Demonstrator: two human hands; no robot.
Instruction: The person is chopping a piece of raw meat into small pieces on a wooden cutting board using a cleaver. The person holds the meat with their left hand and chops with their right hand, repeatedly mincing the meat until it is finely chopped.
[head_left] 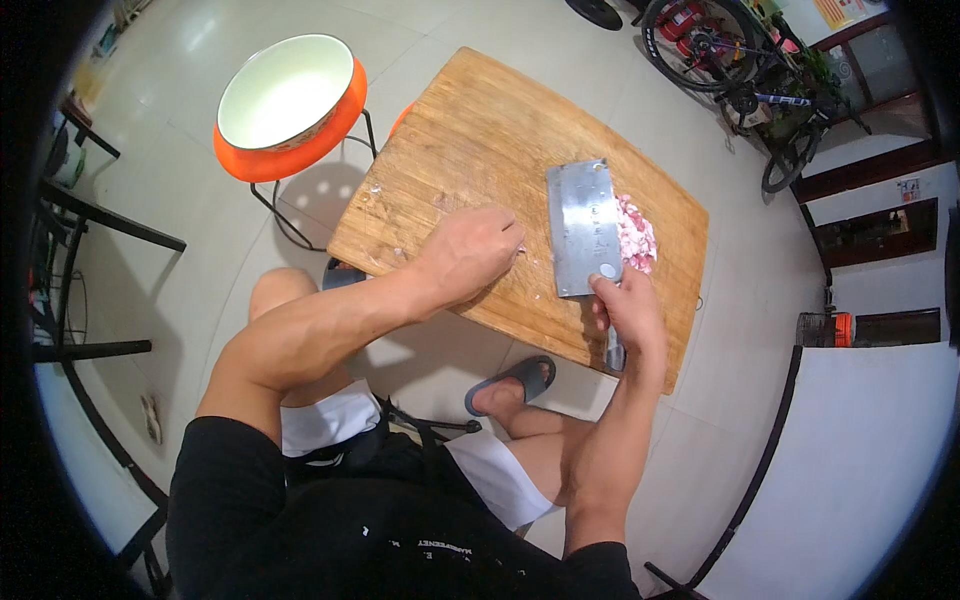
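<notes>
My right hand grips the handle of a broad steel cleaver, its blade lying over the right half of a wooden chopping board. Just right of the blade sits a pile of chopped pink and white meat, partly hidden behind it. My left hand is closed, knuckles up, near the board's front edge, left of the cleaver. A tiny pinkish bit shows at its fingertips, but what the fingers hold is hidden. Small scraps are scattered on the wood around it.
A white enamel basin rests on an orange stool beyond the board's left side. A bicycle stands at the far right. My sandalled foot is below the board, and dark metal legs stand at the left.
</notes>
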